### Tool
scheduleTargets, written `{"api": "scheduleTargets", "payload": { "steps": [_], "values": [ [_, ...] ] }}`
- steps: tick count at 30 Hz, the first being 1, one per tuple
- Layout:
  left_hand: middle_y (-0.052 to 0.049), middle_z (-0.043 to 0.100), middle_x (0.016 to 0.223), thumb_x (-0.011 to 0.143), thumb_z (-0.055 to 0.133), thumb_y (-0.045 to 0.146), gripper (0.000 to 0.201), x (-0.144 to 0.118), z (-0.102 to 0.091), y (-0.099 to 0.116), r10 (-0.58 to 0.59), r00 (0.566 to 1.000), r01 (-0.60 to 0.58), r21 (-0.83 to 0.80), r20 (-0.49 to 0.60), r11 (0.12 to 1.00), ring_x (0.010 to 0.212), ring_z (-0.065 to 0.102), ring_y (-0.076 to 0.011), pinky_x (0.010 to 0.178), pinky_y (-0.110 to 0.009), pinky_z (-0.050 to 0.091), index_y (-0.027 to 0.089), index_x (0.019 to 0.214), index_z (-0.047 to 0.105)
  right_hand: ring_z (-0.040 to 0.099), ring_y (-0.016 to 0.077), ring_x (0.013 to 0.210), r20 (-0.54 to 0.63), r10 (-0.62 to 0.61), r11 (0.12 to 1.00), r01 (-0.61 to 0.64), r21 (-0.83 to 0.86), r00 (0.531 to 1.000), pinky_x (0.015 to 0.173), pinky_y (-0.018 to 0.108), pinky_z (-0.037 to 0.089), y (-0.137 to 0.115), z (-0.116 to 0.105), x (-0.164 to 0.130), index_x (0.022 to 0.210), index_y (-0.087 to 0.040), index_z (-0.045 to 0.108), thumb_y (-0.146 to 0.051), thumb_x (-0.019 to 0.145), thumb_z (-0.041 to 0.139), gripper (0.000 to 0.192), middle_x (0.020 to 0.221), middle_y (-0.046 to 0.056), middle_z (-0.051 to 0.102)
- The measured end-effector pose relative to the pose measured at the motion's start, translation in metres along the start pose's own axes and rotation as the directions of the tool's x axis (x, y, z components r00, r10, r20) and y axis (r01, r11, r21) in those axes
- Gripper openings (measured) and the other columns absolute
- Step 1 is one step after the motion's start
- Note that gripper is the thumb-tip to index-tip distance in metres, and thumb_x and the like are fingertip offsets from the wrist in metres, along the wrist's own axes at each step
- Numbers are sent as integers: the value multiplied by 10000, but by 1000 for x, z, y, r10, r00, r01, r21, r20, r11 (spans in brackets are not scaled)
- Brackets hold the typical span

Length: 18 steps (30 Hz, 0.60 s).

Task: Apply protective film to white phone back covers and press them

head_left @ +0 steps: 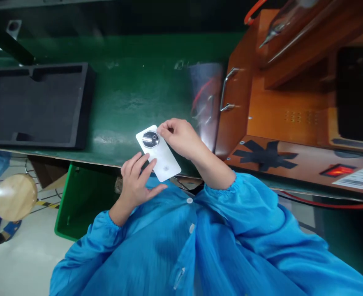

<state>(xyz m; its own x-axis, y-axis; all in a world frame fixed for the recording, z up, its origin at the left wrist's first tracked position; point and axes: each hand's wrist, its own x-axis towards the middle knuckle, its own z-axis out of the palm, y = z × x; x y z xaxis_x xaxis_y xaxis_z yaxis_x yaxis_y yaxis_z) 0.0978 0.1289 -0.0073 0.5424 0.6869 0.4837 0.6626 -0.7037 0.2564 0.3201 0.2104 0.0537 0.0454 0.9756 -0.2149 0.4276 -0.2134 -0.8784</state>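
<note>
hands (181, 137) at white panel (163, 159), black tray (82, 102) well left

Light falls unevenly: the floor (36, 259) is pale and bright, while the recess (156, 16) behind the green surface (132, 94) sinks into near-black. Soft glare smudges the surface — a white streak also crosses the lens disc (150, 139). The orange machine (270, 115) looks blurred, stretched towards the right edge; its red switch (338, 170) glows.
</note>
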Motion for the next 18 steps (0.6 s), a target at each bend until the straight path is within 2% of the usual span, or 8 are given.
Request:
{"api": "scheduleTargets", "payload": {
  "steps": [3,9,18],
  "values": [
    [-169,660,1477,924,648,755,793,-6,12,2,-46,998,47,-30,33,998,1454,552,-366,1245,-504,305,227,1509,566,553,155,689,60,22,993,-15,-113,998,655,309,365,-6,3,7,755,-168,683,-185,962,632,215,762,23,676],
    [-160,689,1445,922,671,742,748,-5,16,1,-57,998,57,-42,3,997,1424,590,-339,1237,-467,312,218,1452,602,560,153,696,108,49,976,-25,-216,993,652,307,362,-12,3,10,810,-152,734,-194,984,628,208,778,35,693],
    [-146,687,1451,927,662,742,746,-5,18,2,-70,998,69,-56,-6,996,1424,590,-333,1241,-462,309,229,1465,598,602,181,776,81,44,955,-18,-296,996,688,318,385,-11,6,11,829,-166,729,-201,991,628,194,886,58,729]
  ]
}}
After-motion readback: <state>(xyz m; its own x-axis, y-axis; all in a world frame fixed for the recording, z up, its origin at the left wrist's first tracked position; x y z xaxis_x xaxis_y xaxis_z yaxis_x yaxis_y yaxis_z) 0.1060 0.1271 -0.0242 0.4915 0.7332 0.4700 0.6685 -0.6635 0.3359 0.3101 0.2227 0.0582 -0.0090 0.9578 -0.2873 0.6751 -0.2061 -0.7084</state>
